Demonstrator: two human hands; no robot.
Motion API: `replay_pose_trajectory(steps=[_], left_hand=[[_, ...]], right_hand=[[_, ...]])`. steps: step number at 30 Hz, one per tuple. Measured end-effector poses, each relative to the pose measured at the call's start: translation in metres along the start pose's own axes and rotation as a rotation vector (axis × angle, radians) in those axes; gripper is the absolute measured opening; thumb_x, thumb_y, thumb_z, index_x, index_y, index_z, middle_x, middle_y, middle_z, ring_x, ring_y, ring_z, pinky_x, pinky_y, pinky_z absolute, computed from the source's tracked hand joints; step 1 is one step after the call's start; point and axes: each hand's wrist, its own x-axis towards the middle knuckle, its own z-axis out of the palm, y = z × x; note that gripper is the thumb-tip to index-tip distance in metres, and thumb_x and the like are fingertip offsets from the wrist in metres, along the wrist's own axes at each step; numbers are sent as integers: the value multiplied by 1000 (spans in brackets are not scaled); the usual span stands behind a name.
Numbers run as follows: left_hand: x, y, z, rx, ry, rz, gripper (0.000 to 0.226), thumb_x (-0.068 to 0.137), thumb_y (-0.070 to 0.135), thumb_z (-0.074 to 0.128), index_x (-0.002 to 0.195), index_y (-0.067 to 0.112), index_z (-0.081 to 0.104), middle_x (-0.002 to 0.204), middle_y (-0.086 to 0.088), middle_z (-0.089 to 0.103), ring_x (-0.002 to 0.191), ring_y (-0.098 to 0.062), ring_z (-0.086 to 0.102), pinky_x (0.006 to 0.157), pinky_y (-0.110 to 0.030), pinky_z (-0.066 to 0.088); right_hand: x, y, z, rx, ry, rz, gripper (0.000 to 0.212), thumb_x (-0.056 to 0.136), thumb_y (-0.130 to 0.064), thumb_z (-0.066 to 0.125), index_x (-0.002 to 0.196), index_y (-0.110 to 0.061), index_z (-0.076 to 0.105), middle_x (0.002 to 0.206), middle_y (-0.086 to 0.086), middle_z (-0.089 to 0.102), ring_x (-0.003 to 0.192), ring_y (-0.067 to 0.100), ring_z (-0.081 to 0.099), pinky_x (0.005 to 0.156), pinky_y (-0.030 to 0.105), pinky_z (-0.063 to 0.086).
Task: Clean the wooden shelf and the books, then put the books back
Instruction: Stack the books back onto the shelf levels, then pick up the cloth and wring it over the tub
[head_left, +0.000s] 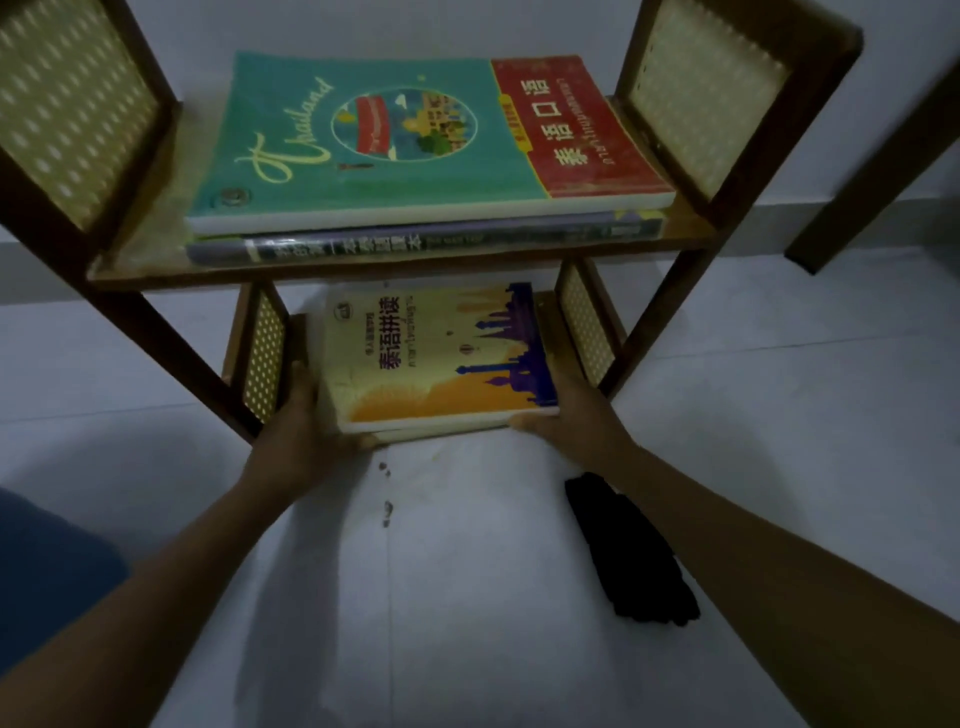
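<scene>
Left hand (298, 415), right hand (563, 410) grip yellow book (431, 358) sides; arms outstretched

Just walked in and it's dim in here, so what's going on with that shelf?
A person holds a small stack of books at the lower level of the wooden shelf, left hand at its left side and right hand at its right corner. The upper level carries a teal and red book lying on a darker one. A black cloth lies on the floor.
</scene>
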Motion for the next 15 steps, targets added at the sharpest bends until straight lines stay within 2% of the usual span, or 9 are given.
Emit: replay_pose_trajectory(steps=[2, 5, 7, 9, 10, 12, 15], left_hand=[[-2, 3, 2, 27, -4, -65, 111, 68, 24, 84, 149, 4, 11, 146, -13, 36, 132, -26, 38, 103, -40, 38], [-13, 12, -2, -10, -26, -6, 112, 63, 21, 87, 147, 6, 15, 143, -8, 36, 126, -15, 35, 101, -35, 37], [-29, 14, -7, 20, -8, -9, 110, 60, 37, 84, 145, 12, 19, 143, -7, 36, 128, -22, 41, 101, -39, 42], [-52, 16, -7, 46, -4, -57, 103, 57, 57, 73, 139, 13, 30, 139, -11, 41, 122, -28, 46, 95, -43, 48], [-66, 20, -4, 43, -16, -67, 101, 59, 58, 71, 140, 13, 32, 139, -11, 41, 122, -28, 46, 94, -42, 48], [-91, 33, 1, 17, -51, -128, 97, 67, 47, 76, 144, 13, 28, 144, -12, 39, 126, -28, 44, 97, -38, 43], [-118, 52, 5, 22, -136, -234, 94, 80, 40, 71, 150, 9, 17, 154, -11, 29, 137, -26, 35, 107, -36, 34]], right_hand=[[-3, -3, -2, -23, -1, 39, 68, 80, -28, 74, 138, -20, 41, 127, -1, 60, 114, 15, 58, 95, 30, 47], [-22, -6, -19, -94, -60, 33, 57, 87, -23, 67, 137, -17, 41, 130, 5, 58, 116, 19, 56, 99, 35, 46], [-47, 1, -32, -249, -92, 137, 55, 91, -30, 61, 139, -12, 41, 136, 10, 53, 121, 24, 52, 100, 30, 42], [-76, 9, -36, -399, -199, 275, 62, 90, -41, 60, 139, -8, 42, 142, 11, 47, 128, 25, 46, 103, 30, 36], [-88, 12, -35, -463, -266, 319, 64, 88, -45, 61, 137, -8, 43, 142, 11, 47, 127, 25, 46, 104, 30, 36], [-105, 16, -29, -576, -315, 352, 70, 82, -52, 64, 134, -10, 43, 137, 12, 47, 123, 27, 47, 102, 35, 41], [-119, 12, -34, -637, -231, 452, 81, 73, -63, 66, 129, -11, 40, 129, 10, 49, 115, 27, 51, 96, 42, 46]])
